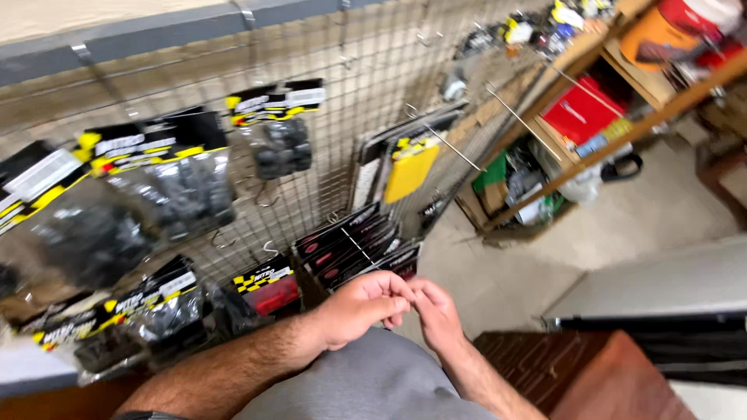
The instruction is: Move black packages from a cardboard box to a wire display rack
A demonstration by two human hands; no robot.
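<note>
My left hand [354,307] and my right hand [436,311] meet low in the middle of the view, fingertips pinched together and touching. I see nothing between the fingers. Both hover just in front of a wire grid panel [350,117] hung with packets. Closest above them is a stack of black and red packets [350,241] on a hook. A small red packet with a black and yellow header [268,288] hangs just left of my left hand. My grey clothing [373,385] fills the bottom under my forearms.
Clear bags of black parts [187,187] hang on the left, a yellow packet [408,167] and bare metal hooks [455,148] further right. A cluttered wooden shelf [622,132] holds a red box [583,109]. A brown wooden surface [591,373] lies at the lower right.
</note>
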